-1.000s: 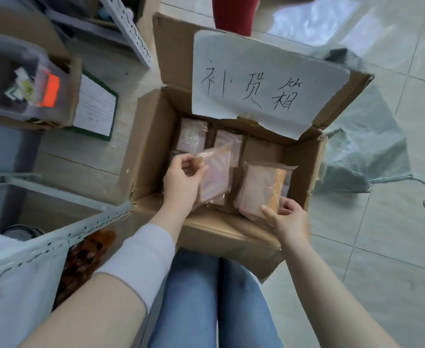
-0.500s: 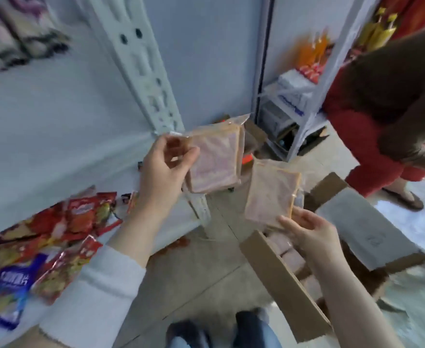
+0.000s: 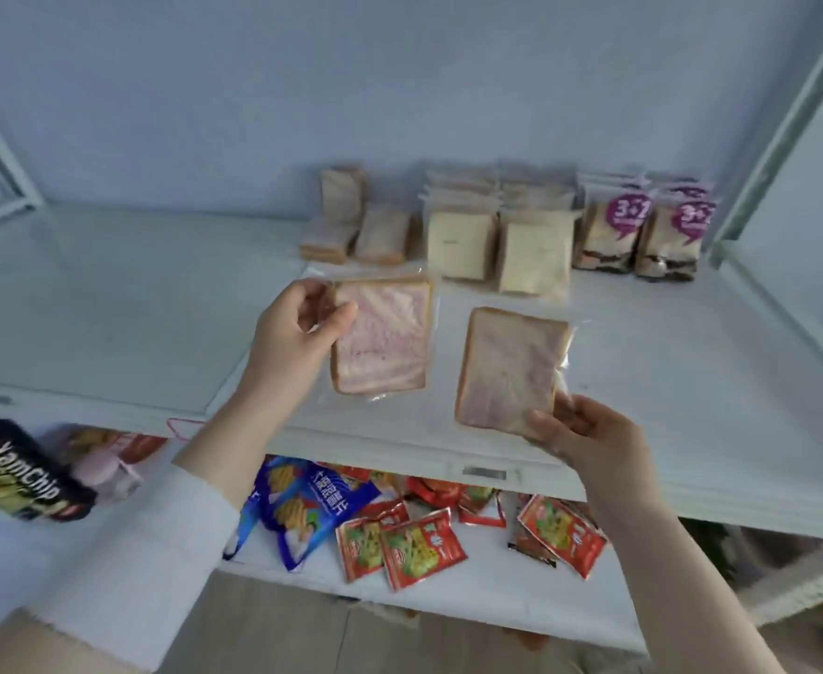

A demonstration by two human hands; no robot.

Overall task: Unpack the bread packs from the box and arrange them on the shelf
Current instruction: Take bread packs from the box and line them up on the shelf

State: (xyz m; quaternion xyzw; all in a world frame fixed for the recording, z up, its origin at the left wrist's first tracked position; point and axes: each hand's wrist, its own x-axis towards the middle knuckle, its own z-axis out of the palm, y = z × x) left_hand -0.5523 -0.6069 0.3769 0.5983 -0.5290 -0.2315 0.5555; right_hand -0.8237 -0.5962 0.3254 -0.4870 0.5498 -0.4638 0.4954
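My left hand (image 3: 297,333) pinches the upper left corner of a clear-wrapped pink-swirled bread pack (image 3: 382,338), held above the white shelf (image 3: 108,308). A second, similar bread pack (image 3: 509,372) is gripped by its lower right corner in my right hand (image 3: 589,430), over the shelf's front part. Further back on the shelf stand rows of other bread packs (image 3: 497,235). The box is out of view.
Two packs with purple "3+2" labels (image 3: 642,235) stand at the shelf's back right, beside a white upright post (image 3: 779,138). On the lower shelf lie red snack sachets (image 3: 414,547), a blue chip bag (image 3: 312,503) and a dark "YamChip" bag (image 3: 15,474).
Both hands lifted a bread pack each out of the cardboard box and carried them up to the shelf. The view swung from the box on the floor to the shelf.
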